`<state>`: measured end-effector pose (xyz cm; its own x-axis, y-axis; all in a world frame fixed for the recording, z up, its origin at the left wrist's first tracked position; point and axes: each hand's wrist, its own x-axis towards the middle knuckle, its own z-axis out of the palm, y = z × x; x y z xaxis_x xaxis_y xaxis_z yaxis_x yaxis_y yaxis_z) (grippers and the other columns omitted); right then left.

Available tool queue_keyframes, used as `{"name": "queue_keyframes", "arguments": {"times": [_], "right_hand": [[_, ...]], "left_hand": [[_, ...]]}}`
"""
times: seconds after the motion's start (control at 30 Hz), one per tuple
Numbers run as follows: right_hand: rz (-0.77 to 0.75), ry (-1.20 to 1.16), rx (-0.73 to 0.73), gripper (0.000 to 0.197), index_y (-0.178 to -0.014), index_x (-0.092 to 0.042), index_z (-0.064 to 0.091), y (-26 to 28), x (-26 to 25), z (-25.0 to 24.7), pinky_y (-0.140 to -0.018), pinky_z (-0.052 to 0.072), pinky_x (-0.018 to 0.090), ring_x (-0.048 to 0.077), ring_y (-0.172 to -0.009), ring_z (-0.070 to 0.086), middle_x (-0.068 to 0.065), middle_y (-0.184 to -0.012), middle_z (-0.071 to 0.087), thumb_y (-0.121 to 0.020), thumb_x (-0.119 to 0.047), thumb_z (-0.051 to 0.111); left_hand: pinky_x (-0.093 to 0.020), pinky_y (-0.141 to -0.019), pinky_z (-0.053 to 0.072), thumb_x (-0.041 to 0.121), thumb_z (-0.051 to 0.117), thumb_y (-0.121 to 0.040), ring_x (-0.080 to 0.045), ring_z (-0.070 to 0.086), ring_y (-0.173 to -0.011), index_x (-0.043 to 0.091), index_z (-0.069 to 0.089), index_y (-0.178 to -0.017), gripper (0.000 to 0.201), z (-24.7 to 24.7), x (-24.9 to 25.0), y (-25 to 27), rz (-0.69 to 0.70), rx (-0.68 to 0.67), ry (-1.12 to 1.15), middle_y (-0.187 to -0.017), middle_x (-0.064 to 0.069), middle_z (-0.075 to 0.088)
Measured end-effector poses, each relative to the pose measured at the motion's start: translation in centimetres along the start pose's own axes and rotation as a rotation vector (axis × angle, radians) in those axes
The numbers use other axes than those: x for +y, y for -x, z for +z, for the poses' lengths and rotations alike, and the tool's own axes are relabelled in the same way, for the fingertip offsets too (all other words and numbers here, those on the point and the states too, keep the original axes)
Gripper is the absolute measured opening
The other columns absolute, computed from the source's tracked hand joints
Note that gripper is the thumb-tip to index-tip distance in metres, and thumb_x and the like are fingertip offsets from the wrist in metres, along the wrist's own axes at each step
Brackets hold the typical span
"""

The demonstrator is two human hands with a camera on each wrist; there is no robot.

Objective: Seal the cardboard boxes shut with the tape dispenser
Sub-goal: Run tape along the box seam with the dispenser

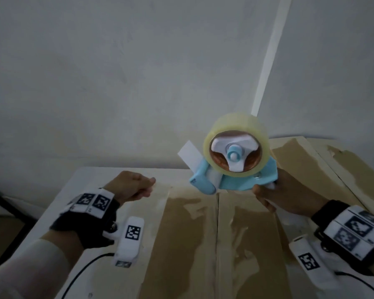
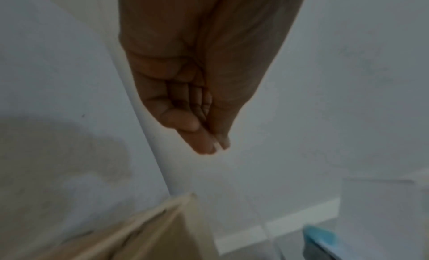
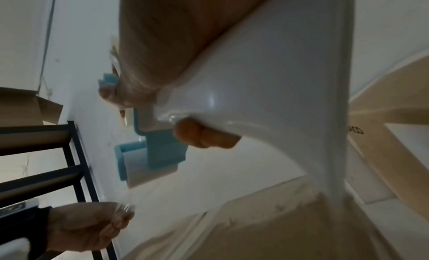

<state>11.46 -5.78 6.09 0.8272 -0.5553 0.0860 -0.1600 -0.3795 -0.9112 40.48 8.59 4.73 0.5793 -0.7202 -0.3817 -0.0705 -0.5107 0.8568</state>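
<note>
A closed cardboard box (image 1: 181,244) lies in front of me, its two top flaps meeting at a centre seam (image 1: 218,234). My right hand (image 1: 274,197) grips the white handle (image 3: 267,80) of a blue tape dispenser (image 1: 235,169) with a roll of clear tape, held in the air over the box's far edge. My left hand (image 1: 136,186) hovers left of the dispenser's mouth. Its thumb and fingertips (image 2: 209,143) are pressed together. In the right wrist view a faint clear strip of tape (image 3: 127,199) runs from the dispenser (image 3: 162,150) down to that pinch.
A second cardboard box (image 1: 311,165) with torn paper patches stands to the right, touching the first. A plain wall rises right behind both. A dark metal shelf (image 3: 74,163) carrying an open carton (image 3: 23,106) stands at the left.
</note>
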Motion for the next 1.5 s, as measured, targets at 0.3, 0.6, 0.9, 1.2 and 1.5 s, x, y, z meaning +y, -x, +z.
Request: {"name": "queue_keyframes", "arguments": {"times": [0.3, 0.6, 0.9, 1.2, 1.5], "right_hand": [[0.102, 0.106, -0.046, 0.018, -0.067, -0.029, 0.052, -2.2, -0.4, -1.0, -0.041, 0.039, 0.027, 0.005, -0.04, 0.043, -0.006, -0.05, 0.056, -0.076, -0.037, 0.065], [0.176, 0.139, -0.135, 0.013, -0.07, -0.043, 0.056, -3.0, 1.1, -1.4, -0.044, 0.042, 0.026, 0.008, -0.05, 0.045, -0.012, -0.058, 0.059, -0.064, -0.041, 0.068], [0.203, 0.155, -0.119, 0.026, -0.083, -0.031, 0.054, -3.4, 1.6, -1.2, -0.045, 0.044, 0.024, 0.005, -0.05, 0.049, -0.008, -0.063, 0.06, -0.062, -0.04, 0.068], [0.218, 0.227, -0.157, 0.044, -0.086, -0.037, 0.052, -3.6, 1.9, -0.8, -0.048, 0.045, 0.024, 0.004, -0.05, 0.051, -0.023, -0.066, 0.063, -0.058, -0.066, 0.069], [0.192, 0.288, -0.162, 0.017, -0.085, -0.037, 0.056, -3.6, 2.3, -0.8, -0.047, 0.043, 0.014, -0.007, -0.061, 0.058, -0.02, -0.072, 0.066, -0.075, -0.034, 0.07]], "left_hand": [[-0.01, -0.04, 0.036, 0.017, 0.059, -0.089, -0.001, 0.052, -0.038, 0.006, 0.059, -0.074, 0.019, 0.6, -0.5, -1.5, 0.021, -0.024, -0.006, -0.064, -0.007, 0.059], [-0.009, -0.041, 0.038, 0.023, 0.062, -0.087, 0.002, 0.057, -0.041, 0.009, 0.061, -0.078, 0.016, 1.4, -1.3, -2.3, -0.035, -0.073, -0.001, -0.06, 0.001, 0.066], [-0.008, -0.038, 0.036, 0.023, 0.062, -0.086, 0.002, 0.056, -0.04, 0.011, 0.062, -0.078, 0.015, 1.3, -1.5, -3.1, -0.04, -0.052, -0.008, -0.054, 0.006, 0.066], [-0.012, -0.049, 0.041, 0.016, 0.061, -0.087, -0.004, 0.062, -0.06, 0.013, 0.062, -0.08, 0.007, 1.4, -2.2, -3.4, -0.091, -0.116, -0.069, -0.073, 0.0, 0.066], [-0.018, -0.055, 0.04, 0.004, 0.053, -0.089, 0.003, 0.06, -0.046, 0.014, 0.06, -0.078, 0.016, 3.2, -2.9, -4.0, -0.203, -0.224, -0.114, -0.065, 0.002, 0.064]]}}
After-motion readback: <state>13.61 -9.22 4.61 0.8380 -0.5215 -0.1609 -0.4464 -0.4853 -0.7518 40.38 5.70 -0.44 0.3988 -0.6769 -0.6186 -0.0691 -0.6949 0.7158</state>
